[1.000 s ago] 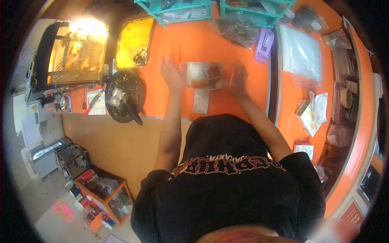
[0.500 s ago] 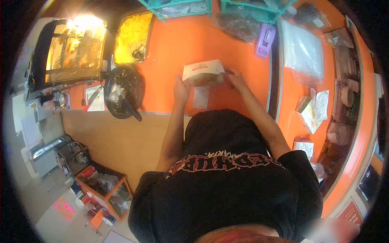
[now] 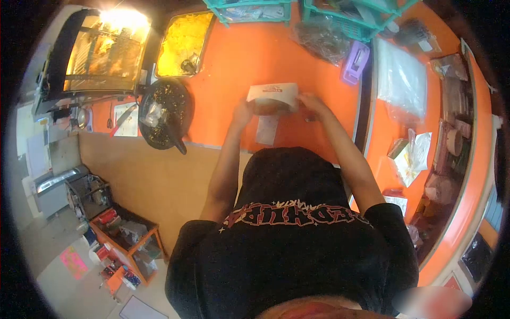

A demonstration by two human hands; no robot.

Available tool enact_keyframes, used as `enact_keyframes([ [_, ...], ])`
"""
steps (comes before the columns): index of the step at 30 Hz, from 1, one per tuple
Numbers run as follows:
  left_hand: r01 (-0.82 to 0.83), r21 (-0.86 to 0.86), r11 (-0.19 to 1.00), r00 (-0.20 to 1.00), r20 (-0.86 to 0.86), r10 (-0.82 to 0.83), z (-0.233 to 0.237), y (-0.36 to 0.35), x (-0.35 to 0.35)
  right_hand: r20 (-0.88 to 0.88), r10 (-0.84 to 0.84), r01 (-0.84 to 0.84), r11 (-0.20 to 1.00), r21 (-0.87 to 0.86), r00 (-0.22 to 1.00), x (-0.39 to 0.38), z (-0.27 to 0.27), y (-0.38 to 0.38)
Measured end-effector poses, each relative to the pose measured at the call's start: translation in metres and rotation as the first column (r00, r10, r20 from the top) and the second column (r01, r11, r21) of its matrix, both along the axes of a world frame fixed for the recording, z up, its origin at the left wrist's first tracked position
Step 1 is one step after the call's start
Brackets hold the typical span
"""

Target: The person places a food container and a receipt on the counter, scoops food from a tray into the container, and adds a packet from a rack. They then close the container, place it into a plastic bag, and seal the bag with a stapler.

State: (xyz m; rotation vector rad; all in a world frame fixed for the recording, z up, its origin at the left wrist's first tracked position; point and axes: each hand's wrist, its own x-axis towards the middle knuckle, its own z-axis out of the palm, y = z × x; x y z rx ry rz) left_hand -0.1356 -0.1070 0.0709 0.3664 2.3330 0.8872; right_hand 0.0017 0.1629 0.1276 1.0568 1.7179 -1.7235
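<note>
A takeaway food box (image 3: 274, 97) is held over the orange counter, in front of my chest. Its upper side is a white card panel with a small red print, and a see-through or brownish part shows beneath it. My left hand (image 3: 243, 112) closes on the left edge of the box. At the opposite edge, my right hand (image 3: 314, 105) has its fingers pressed against the right corner. The exact finger positions are blurred. Just below the box, a small pale slip of paper (image 3: 266, 130) lies on the counter.
A black pan (image 3: 183, 109) with food bits stands left, its handle toward me. Behind it are a tray of yellow food (image 3: 183, 40) and a lit glass cabinet (image 3: 106, 53). Teal baskets (image 3: 255, 11), a purple holder (image 3: 355, 63) and plastic bags (image 3: 402, 80) lie back and right.
The camera view has shifted slightly, moving the counter items in the picture. The box stays between both hands, and its printed panel looks a little flatter. My right fingers sit closer around its corner.
</note>
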Motion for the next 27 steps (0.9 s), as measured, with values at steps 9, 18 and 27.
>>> enact_keyframes([
  [9, -0.391, 0.567, 0.725, 0.807, 0.59, -0.026, 0.029, -0.012, 0.023, -0.057, 0.175, -0.176, 0.984, -0.021, 0.983, -0.009, -0.087, 0.006],
  [18, -0.117, 0.384, 0.916, 0.99, -0.027, 0.138, -0.046, 0.014, 0.035, -0.186, 0.198, -0.137, 0.945, 0.298, 0.962, -0.021, -0.08, -0.002],
  [27, -0.027, 0.0, 1.0, 0.986, -0.167, 0.027, -0.033, 0.009, 0.046, -0.3, 0.286, -0.053, 0.799, 0.598, 0.91, -0.018, -0.134, -0.001],
])
